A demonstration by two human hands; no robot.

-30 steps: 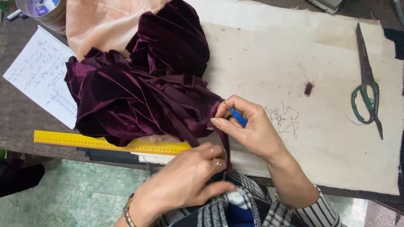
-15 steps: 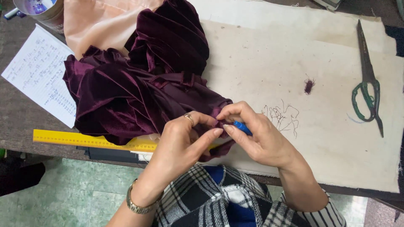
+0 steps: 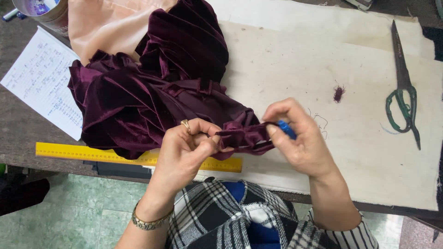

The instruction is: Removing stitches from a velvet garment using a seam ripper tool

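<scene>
A heap of dark purple velvet fabric (image 3: 152,87) lies on the work table (image 3: 18,124), partly over a peach-coloured cloth (image 3: 99,23) and partly over a pale, stained cover sheet (image 3: 323,64) that spreads across the right of the table. The person pulls one edge of the velvet toward the near side of the table and holds it stretched between both hands. The left hand (image 3: 184,150), with a ring on one finger and a metal bracelet at the wrist, has its fingers closed together on the bunched edge of the fabric. The right hand (image 3: 300,140) pinches the other end of that same strip between thumb and forefinger, and a small blue tool (image 3: 287,129) shows between its fingers; what kind of tool it is cannot be told. A yellow ruler (image 3: 92,153) lies along the near edge of the table, just under the velvet and the left hand. A sheet of paper with handwriting (image 3: 39,85) lies to the left of the fabric. Well apart on the right, a pair of scissors with green handles (image 3: 404,92) rests on the cover sheet, and a small tuft of purple thread (image 3: 339,93) lies between the scissors and the velvet.
</scene>
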